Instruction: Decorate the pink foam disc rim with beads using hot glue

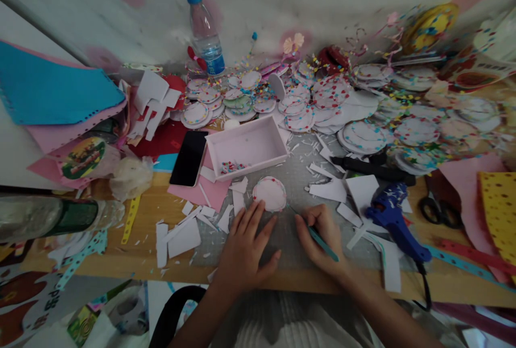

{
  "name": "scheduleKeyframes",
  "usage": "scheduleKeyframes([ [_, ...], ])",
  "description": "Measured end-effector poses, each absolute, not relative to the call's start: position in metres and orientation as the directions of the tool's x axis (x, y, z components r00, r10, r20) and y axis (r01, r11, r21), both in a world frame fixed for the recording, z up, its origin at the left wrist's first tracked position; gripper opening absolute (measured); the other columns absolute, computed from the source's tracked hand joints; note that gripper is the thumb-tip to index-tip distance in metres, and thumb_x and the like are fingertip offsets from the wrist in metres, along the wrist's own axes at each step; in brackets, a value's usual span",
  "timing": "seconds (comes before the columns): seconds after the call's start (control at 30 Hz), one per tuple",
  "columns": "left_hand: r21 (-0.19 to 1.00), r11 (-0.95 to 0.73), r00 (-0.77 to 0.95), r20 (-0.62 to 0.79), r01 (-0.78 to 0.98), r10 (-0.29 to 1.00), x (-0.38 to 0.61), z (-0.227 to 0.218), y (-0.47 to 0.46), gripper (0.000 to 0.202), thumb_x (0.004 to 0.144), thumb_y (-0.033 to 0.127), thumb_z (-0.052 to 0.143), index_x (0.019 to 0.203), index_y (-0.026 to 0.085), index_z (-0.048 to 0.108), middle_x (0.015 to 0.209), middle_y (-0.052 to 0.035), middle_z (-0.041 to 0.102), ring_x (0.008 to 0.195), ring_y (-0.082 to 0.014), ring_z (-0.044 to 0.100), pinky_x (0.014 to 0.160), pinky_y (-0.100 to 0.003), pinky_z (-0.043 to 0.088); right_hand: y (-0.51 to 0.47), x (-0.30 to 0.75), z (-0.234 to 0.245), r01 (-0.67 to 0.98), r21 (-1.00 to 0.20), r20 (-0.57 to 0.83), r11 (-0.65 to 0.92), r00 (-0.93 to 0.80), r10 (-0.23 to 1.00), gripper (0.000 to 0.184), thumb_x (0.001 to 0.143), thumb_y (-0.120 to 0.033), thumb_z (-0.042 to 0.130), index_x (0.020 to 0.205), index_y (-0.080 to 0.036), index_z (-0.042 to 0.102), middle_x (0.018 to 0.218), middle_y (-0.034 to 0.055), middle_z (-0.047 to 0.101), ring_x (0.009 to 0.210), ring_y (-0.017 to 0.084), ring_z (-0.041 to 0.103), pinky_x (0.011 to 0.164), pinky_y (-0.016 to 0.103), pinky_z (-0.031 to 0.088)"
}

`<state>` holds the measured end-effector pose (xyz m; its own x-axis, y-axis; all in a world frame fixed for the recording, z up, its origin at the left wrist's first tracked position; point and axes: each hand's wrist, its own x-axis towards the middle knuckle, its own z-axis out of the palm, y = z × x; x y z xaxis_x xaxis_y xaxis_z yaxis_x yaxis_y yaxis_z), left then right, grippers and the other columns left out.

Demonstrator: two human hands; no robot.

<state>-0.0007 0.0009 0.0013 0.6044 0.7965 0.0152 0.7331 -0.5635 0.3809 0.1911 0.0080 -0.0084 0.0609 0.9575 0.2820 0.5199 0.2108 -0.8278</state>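
Note:
My left hand (252,246) lies flat on the grey cutting mat (296,248), its fingers stretched out. The fingertips touch the lower edge of a round white paper disc (269,193) with small red dots round its rim. To the right, my right hand (320,235) is closed round a slim teal pen-like tool (322,243). Its thin dark tip points at the disc's lower right edge; whether it touches I cannot tell, nor its exact kind. Just behind the disc stands an open pale pink box (248,149) with small coloured beads or sequins (234,166) in its front left corner.
Stacks of decorated paper discs (298,103) line the wall beside a water bottle (205,34). A phone (188,158) lies left of the box. A blue glue gun (397,219), black scissors (439,211) and paper scraps (183,238) surround the mat. A glass bottle (60,216) lies left.

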Motion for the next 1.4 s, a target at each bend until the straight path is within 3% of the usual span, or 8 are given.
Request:
scheduleKeyframes([
  [0.67,0.386,-0.563,0.612,-0.006,0.731,0.791,-0.002,0.001,0.001,0.061,0.086,0.034,0.053,0.143,0.016,0.039,0.157,-0.0174,0.020,0.145,-0.0312,0.014,0.114,-0.053,0.017,0.002,0.196,-0.020,0.223,-0.964,0.159,0.143,0.054,0.986,0.020,0.090,-0.013,0.047,0.081,-0.025,0.033,0.070,-0.0043,0.039,0.061,0.012,0.039,0.055,0.023,0.036],
  [0.83,0.382,-0.561,0.610,-0.011,0.734,0.792,-0.002,0.002,0.001,0.061,0.086,0.033,0.053,0.142,0.016,0.039,0.156,-0.0176,0.021,0.145,-0.0312,0.014,0.114,-0.053,0.018,0.000,0.197,-0.021,0.247,-0.960,0.158,0.129,0.104,0.982,0.022,0.088,-0.015,0.051,0.080,-0.025,0.033,0.067,-0.0054,0.040,0.057,0.011,0.038,0.052,0.024,0.035],
  [1.03,0.406,-0.556,0.606,0.005,0.726,0.795,-0.001,0.001,0.000,0.058,0.085,0.032,0.054,0.139,0.014,0.043,0.156,-0.0187,0.022,0.145,-0.0326,0.015,0.114,-0.055,0.018,-0.002,0.195,-0.017,0.329,-0.927,0.264,0.181,0.228,0.937,0.024,0.085,-0.016,0.055,0.079,-0.025,0.034,0.065,-0.0063,0.039,0.053,0.011,0.037,0.049,0.025,0.032],
  [1.23,0.563,-0.510,0.558,0.103,0.650,0.824,-0.009,0.012,-0.004,0.058,0.085,0.024,0.055,0.140,0.015,0.039,0.156,-0.0172,0.023,0.144,-0.0310,0.020,0.114,-0.052,0.023,-0.002,0.190,-0.010,0.369,-0.898,0.361,0.239,0.309,0.880,0.020,0.086,-0.018,0.055,0.081,-0.024,0.037,0.066,-0.0053,0.043,0.053,0.011,0.040,0.048,0.024,0.033],
  [1.4,0.828,-0.216,0.280,0.075,0.518,0.957,-0.020,0.028,0.001,0.036,0.092,0.022,0.047,0.127,0.023,0.053,0.140,-0.0106,0.048,0.132,-0.0235,0.042,0.109,-0.043,0.035,-0.006,0.203,0.016,0.365,-0.923,0.245,0.122,0.311,0.918,0.013,0.087,-0.026,0.057,0.085,-0.023,0.044,0.070,-0.0025,0.047,0.059,0.012,0.044,0.051,0.024,0.037],
])
